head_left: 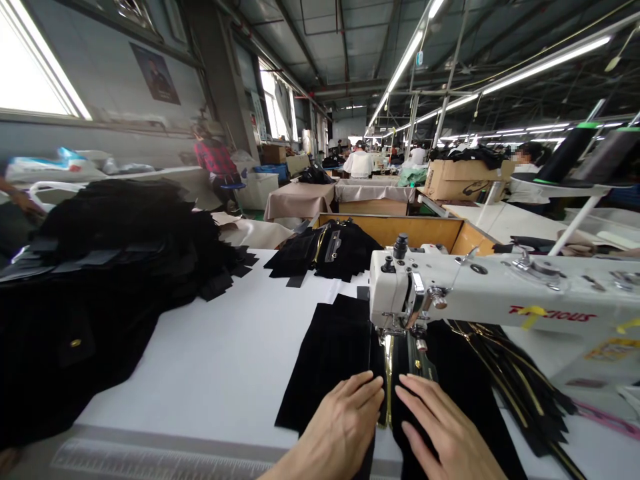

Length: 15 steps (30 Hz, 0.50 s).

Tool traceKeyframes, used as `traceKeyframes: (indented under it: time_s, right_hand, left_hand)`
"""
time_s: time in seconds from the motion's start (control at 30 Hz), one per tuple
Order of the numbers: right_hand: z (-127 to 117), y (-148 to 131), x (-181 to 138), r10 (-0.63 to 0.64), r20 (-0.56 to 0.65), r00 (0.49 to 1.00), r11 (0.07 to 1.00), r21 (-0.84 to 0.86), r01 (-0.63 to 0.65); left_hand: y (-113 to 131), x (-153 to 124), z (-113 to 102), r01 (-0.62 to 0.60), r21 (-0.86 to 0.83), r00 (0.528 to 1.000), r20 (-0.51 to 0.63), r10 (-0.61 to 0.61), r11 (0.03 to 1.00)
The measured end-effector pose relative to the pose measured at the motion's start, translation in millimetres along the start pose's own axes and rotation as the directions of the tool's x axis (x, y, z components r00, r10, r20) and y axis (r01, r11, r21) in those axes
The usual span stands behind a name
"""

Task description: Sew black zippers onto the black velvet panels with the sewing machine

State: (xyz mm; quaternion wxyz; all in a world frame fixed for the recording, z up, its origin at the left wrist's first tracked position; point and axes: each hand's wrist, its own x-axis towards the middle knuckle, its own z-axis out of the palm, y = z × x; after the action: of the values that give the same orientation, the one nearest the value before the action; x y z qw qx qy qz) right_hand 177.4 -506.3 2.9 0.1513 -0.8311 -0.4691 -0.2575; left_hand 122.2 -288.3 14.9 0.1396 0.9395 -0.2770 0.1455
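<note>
My left hand [343, 420] lies flat, fingers stretched out, on a black fabric piece [325, 353] on the white table. My right hand [443, 430] rests flat on the black fabric just right of a gold zipper [389, 380] that runs between the two hands toward the needle. The white sewing machine [480, 293] stands right above and behind the hands, its presser foot [400, 333] over the zipper. Neither hand holds anything; both press down on the cloth.
A big heap of black fabric pieces [100, 267] covers the table's left side. A smaller black stack [325, 250] lies behind, by a wooden bin [400, 230]. Black zippers with gold teeth [520, 380] fan out on the right. Other workers sit farther back.
</note>
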Motion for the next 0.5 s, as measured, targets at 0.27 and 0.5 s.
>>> traceKeyframes:
  time_s: [0.27, 0.5]
  right_hand:
    - [9.7, 5.7, 9.2, -0.040, 0.130, 0.991, 0.999, 0.028, 0.037]
    - [7.5, 10.0, 14.0, -0.094, 0.145, 0.985, 0.995, 0.024, 0.092]
  left_hand:
    - [-4.5, 3.2, -3.0, 0.002, -0.061, 0.992, 0.125, 0.006, 0.998]
    - [-5.5, 2.4, -5.2, -0.056, -0.040, 0.986, 0.155, 0.061, 0.998]
